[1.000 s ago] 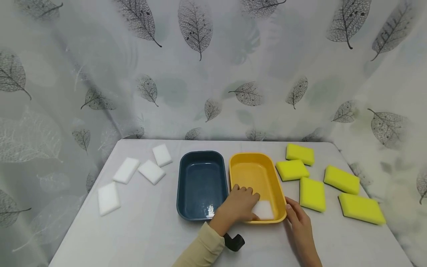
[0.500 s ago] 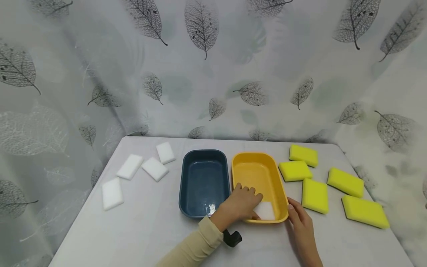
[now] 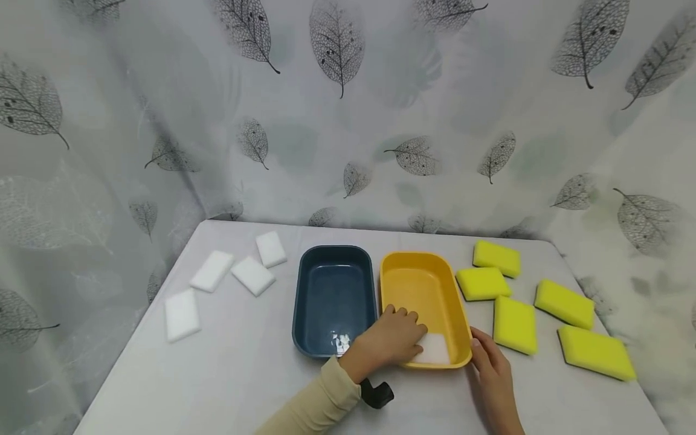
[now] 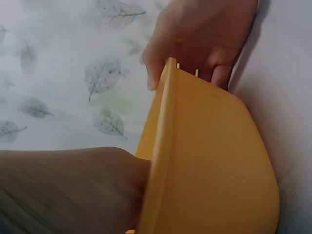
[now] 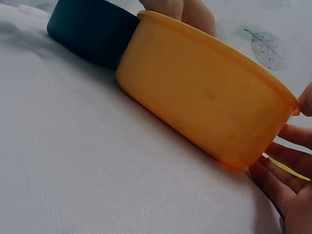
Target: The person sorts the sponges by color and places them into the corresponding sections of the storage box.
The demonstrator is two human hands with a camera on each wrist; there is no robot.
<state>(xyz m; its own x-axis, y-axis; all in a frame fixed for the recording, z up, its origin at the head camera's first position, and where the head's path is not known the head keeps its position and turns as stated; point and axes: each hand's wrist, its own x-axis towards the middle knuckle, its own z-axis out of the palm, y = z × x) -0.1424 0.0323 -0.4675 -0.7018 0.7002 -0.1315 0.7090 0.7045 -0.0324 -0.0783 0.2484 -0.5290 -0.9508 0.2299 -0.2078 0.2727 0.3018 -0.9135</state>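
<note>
In the head view, a yellow plastic tub stands just right of a dark blue tub. My left hand reaches over the yellow tub's near left side. Its bent fingers hold the left part of a white sponge lying at the near end inside; the fingertips are partly hidden. My right hand grips the yellow tub's near right corner. The right wrist view shows the right thumb at the rim and the fingers spread against the outer wall. The left wrist view shows the left forearm crossing the rim.
Several white sponges lie on the table at the left. Several yellow sponges with dark undersides lie at the right. A black strap-like piece sticks out under the left wrist. A leaf-patterned curtain hangs behind the table.
The head view has shifted slightly. Both hands stay at the yellow tub; the left fingers have moved only a little over the white sponge.
</note>
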